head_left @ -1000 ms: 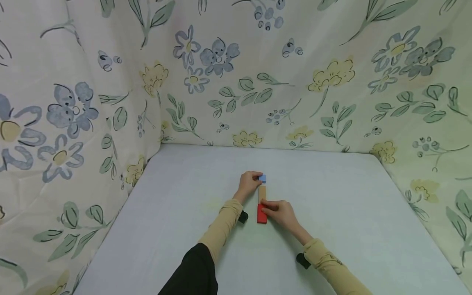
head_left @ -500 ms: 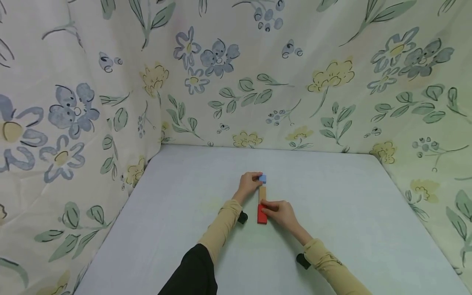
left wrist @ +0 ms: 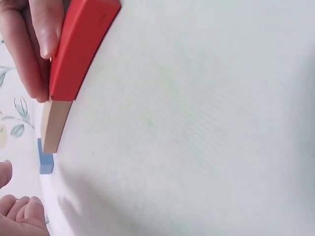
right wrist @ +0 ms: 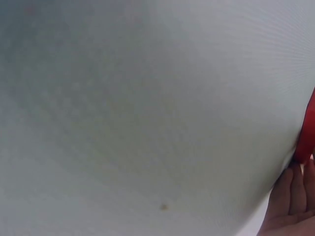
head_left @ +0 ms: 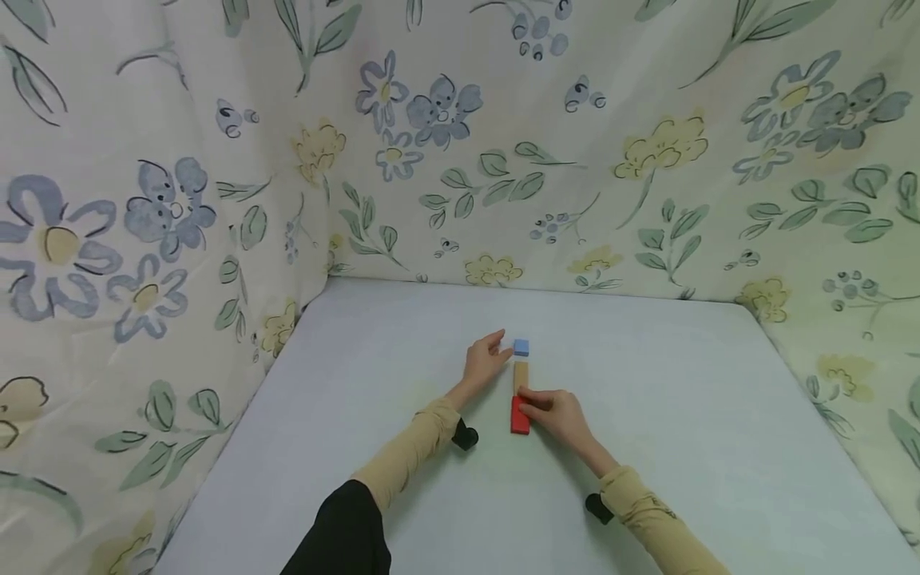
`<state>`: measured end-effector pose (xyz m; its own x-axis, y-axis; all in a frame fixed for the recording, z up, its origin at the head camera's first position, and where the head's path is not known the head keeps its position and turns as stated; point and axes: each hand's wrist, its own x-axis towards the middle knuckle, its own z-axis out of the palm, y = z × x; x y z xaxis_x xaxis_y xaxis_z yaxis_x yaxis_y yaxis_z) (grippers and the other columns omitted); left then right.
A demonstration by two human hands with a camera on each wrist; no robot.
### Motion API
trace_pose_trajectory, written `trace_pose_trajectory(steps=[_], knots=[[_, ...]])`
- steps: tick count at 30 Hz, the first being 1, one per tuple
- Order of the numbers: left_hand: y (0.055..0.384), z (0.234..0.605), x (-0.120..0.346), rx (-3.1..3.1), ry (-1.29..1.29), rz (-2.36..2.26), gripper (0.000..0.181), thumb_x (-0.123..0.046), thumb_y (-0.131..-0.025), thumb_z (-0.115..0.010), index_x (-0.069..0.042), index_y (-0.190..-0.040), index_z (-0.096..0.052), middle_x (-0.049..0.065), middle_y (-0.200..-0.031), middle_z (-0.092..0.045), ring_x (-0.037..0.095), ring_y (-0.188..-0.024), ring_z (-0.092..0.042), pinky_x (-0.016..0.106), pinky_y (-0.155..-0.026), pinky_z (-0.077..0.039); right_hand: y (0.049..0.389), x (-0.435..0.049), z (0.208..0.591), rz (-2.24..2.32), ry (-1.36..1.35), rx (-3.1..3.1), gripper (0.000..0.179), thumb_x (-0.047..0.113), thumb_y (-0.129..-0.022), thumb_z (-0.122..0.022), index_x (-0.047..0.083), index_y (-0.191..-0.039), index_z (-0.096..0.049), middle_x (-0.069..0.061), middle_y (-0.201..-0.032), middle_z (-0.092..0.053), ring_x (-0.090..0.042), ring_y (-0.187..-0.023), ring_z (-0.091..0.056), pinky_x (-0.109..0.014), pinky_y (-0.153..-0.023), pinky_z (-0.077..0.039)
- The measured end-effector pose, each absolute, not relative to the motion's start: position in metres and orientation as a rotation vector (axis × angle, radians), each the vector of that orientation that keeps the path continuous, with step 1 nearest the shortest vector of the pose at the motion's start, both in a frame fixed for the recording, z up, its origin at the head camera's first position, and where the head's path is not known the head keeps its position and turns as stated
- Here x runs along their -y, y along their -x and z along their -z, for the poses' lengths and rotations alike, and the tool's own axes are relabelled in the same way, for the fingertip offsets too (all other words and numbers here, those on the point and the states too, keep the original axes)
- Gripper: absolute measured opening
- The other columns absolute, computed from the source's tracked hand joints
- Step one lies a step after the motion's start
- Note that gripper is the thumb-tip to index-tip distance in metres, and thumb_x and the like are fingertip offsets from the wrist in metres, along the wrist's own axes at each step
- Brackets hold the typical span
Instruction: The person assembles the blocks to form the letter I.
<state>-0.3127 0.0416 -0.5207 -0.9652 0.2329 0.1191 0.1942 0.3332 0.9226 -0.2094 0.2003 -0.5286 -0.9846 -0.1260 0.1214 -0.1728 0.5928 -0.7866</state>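
Note:
A red block (head_left: 520,418), a plain wooden block (head_left: 521,375) and a small blue block (head_left: 521,347) lie in a line on the white table. Red and wood meet end to end; a narrow gap parts the wood from the blue. My right hand (head_left: 565,417) holds the red block near its far end with thumb and fingers. In the right wrist view, only part of that red block (right wrist: 307,130) shows at the edge. My left hand (head_left: 485,364) is just left of the blue block, thumb and fingers spread apart, holding nothing.
White cloth-like table surface (head_left: 690,399) spreads around the blocks. A floral curtain (head_left: 431,216) rises behind the table and along its sides. Small black wrist devices (head_left: 465,436) sit under both forearms.
My left hand has let go of the blue block and drawn slightly left, its fingers parted. The right hand stays on the red block. The head view has shifted a little.

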Motion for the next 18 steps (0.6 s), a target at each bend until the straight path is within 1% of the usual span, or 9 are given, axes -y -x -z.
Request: trace_pose_trajectory(steps=[3,7,9,11,12,13,14,16,18], knots=[[0.307,0.514,-0.039,-2.52,-0.421,-1.772,0.046,-0.013,-0.091,-0.062,0.003,-0.133,-0.052,0.016,-0.136,-0.054,0.029,-0.125,-0.053,0.034,-0.101,-0.046,0.211,-0.203,0.528,-1.329,-0.29,2.755,0.032,0.015,-0.083,-0.073,0.007,-0.114,-0.07,-0.01,-0.114,-0.069,-0.026,-0.108,-0.065,-0.039,-0.087,-0.054],[0.298,0.505,-0.038,-2.49,-0.458,-1.786,0.043,-0.011,-0.091,-0.062,0.003,-0.131,-0.054,0.015,-0.135,-0.055,0.028,-0.124,-0.054,0.034,-0.1,-0.046,0.213,-0.207,0.527,-1.221,-0.335,2.764,0.032,0.015,-0.082,-0.073,0.008,-0.113,-0.07,-0.009,-0.112,-0.07,-0.025,-0.105,-0.066,-0.036,-0.085,-0.055],[0.294,0.502,-0.038,-2.482,-0.478,-1.77,0.043,-0.011,-0.091,-0.062,0.002,-0.131,-0.054,0.014,-0.135,-0.056,0.028,-0.124,-0.054,0.034,-0.1,-0.047,0.213,-0.208,0.526,-1.147,-0.365,2.766,0.032,0.015,-0.081,-0.074,0.008,-0.112,-0.071,-0.009,-0.11,-0.071,-0.022,-0.1,-0.068,-0.03,-0.078,-0.056],[0.29,0.502,-0.039,-2.497,-0.506,-1.718,0.043,-0.013,-0.092,-0.062,0.0,-0.132,-0.054,0.012,-0.135,-0.056,0.026,-0.124,-0.055,0.033,-0.099,-0.047,0.213,-0.21,0.524,-1.083,-0.396,2.764,0.032,0.015,-0.08,-0.075,0.007,-0.111,-0.072,-0.01,-0.108,-0.071,-0.015,-0.084,-0.068,-0.021,-0.064,-0.051],[0.288,0.502,-0.039,-2.505,-0.525,-1.688,0.043,-0.014,-0.092,-0.062,-0.001,-0.133,-0.054,0.011,-0.136,-0.056,0.025,-0.124,-0.055,0.032,-0.099,-0.048,0.213,-0.211,0.523,-1.042,-0.411,2.762,0.032,0.015,-0.08,-0.076,0.007,-0.11,-0.072,-0.011,-0.107,-0.071,-0.01,-0.073,-0.064,-0.018,-0.058,-0.046],[0.285,0.503,-0.039,-2.514,-0.543,-1.662,0.044,-0.016,-0.092,-0.062,-0.002,-0.133,-0.054,0.01,-0.136,-0.055,0.024,-0.124,-0.055,0.031,-0.099,-0.048,0.213,-0.212,0.522,-1.012,-0.423,2.761,0.031,0.015,-0.079,-0.076,0.007,-0.11,-0.072,-0.011,-0.104,-0.072,-0.005,-0.063,-0.057,-0.017,-0.052,-0.038],[0.283,0.503,-0.039,-2.524,-0.558,-1.637,0.044,-0.016,-0.092,-0.062,-0.004,-0.134,-0.054,0.009,-0.136,-0.055,0.023,-0.123,-0.056,0.031,-0.098,-0.048,0.212,-0.213,0.521,-0.984,-0.435,2.759,0.031,0.015,-0.079,-0.076,0.007,-0.109,-0.072,-0.012,-0.103,-0.072,-0.001,-0.057,-0.047,-0.016,-0.049,-0.031],[0.28,0.504,-0.039,-2.555,-0.607,-1.602,0.044,-0.018,-0.092,-0.061,-0.005,-0.133,-0.054,0.009,-0.136,-0.056,0.024,-0.121,-0.057,0.032,-0.097,-0.049,0.212,-0.214,0.52,-0.93,-0.454,2.758,0.031,0.015,-0.079,-0.077,0.007,-0.108,-0.073,-0.012,-0.1,-0.073,0.0,-0.05,-0.029,-0.017,-0.046,-0.023],[0.277,0.504,-0.037,-2.583,-0.645,-1.578,0.044,-0.017,-0.093,-0.061,-0.005,-0.134,-0.054,0.009,-0.136,-0.055,0.025,-0.121,-0.057,0.033,-0.097,-0.05,0.212,-0.215,0.519,-0.869,-0.469,2.759,0.03,0.015,-0.078,-0.077,0.008,-0.107,-0.073,-0.012,-0.095,-0.074,0.001,-0.048,-0.023,-0.017,-0.045,-0.021]])
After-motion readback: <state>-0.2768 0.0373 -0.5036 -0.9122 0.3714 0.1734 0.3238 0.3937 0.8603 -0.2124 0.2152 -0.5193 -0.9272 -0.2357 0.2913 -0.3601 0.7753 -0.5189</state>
